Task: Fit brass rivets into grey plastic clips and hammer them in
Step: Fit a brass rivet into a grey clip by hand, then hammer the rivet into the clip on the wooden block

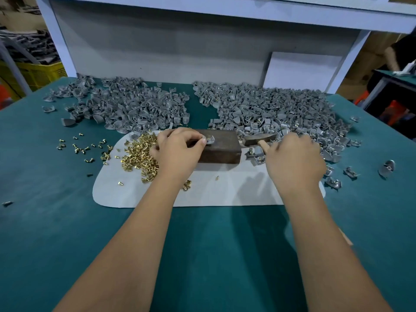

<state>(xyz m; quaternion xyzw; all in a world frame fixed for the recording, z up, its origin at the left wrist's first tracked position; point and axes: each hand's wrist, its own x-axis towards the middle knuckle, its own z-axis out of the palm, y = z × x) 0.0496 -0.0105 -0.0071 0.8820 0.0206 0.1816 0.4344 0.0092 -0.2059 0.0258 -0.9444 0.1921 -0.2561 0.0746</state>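
Risks first, biggest to smallest. Hammer (pixel 258 139) gripped by the handle in the right hand (pixel 292 161), head hanging just right of the dark block (pixel 219 147), apart from the clip. Left hand (pixel 177 149) close to the strike point, fingertips (pixel 203 140) right beside the rivet: a swing slightly off line likely to land on them. Rivet probably only loosely seated and standing proud, so a glancing blow could bend it or send it flying. Clip sitting near the block's top left corner, so a skewed hit could tip it off the edge. Loose rivets scattered across the green surface (pixel 56 221), easy to knock further or lose under an arm.

Looks next. Two wide heaps of grey clips along the back of the surface: left heap (pixel 130 104) plain grey, right heap (pixel 276 109) flecked with brass, likely the finished ones. Pale mat (pixel 213 192) under the block. Pile of brass rivets (pixel 141 154) on the mat's left end, partly hidden by the left hand. Clip in work (pixel 209 140) small, grey, curved, lying on top of the block with a brass rivet (pixel 209 138) poking up from it. Left grip pinching this clip at its edge, thumb and forefinger pressed onto it. Right grip curled round the wooden handle; fingers blurred, so exact wrap hard to tell.
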